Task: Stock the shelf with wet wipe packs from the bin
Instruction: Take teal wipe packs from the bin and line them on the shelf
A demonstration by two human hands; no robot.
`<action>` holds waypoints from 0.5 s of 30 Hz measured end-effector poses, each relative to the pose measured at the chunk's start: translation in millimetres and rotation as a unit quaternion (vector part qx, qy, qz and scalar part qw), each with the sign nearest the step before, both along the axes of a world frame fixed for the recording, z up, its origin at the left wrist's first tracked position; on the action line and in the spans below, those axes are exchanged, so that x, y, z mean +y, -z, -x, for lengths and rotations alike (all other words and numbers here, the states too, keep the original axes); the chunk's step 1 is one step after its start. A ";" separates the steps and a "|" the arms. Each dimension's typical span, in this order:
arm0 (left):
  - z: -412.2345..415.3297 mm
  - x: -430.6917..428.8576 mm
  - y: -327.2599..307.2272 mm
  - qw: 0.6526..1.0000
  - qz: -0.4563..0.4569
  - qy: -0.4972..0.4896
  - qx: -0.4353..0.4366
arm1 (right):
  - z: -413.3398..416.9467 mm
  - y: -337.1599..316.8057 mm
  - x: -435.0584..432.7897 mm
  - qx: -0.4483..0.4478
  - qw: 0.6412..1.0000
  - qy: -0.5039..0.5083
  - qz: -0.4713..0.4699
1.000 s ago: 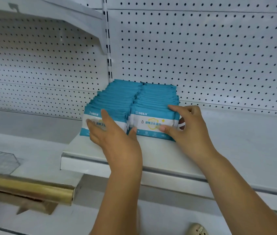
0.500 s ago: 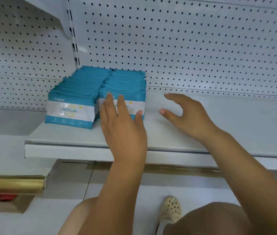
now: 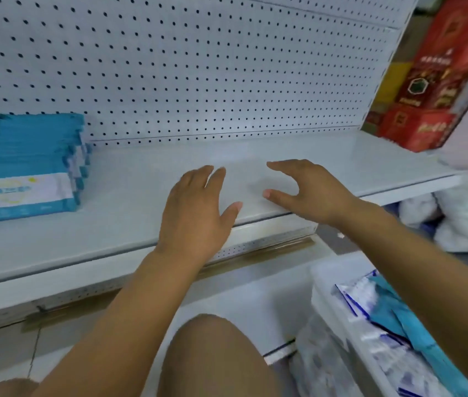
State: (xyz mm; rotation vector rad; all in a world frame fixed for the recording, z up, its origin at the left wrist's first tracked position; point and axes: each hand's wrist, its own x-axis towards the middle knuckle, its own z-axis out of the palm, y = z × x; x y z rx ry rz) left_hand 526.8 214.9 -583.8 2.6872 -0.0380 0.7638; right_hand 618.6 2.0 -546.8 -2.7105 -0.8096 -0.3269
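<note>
Rows of blue and white wet wipe packs (image 3: 23,167) stand on the white shelf (image 3: 298,156) at the far left. My left hand (image 3: 195,213) hovers over the shelf's front edge, fingers straight, holding nothing. My right hand (image 3: 310,193) is just to its right, fingers spread and relaxed, also holding nothing. Both hands are well away from the stocked packs. At the lower right, a clear plastic bin (image 3: 330,285) holds more blue and white packs (image 3: 384,316), partly hidden behind my right forearm.
A white pegboard (image 3: 198,67) backs the shelf. Red boxes (image 3: 433,81) stand at the shelf's far right end. White plastic bags (image 3: 467,216) lie beyond the shelf at the right. My knee (image 3: 215,356) is below, over the floor.
Both hands let go of the stocked packs and drew back to the right. The view swung right, so the packs now sit at the left edge and the bin appears.
</note>
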 end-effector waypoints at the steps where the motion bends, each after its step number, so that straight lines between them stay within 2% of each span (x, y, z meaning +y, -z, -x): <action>1: -4.8 -10.5 -2.5 1.000 -0.001 0.018 0.007 | 0.0 0.1 -15.4 0.003 1.000 0.013 0.000; 8: -31.7 -103.7 -10.4 0.992 0.005 0.126 0.021 | 7.6 7.4 -119.2 0.021 0.996 0.090 -0.003; 15: -23.8 -191.1 30.3 0.971 0.080 0.223 0.010 | 37.7 45.3 -215.1 0.070 0.981 0.178 -0.018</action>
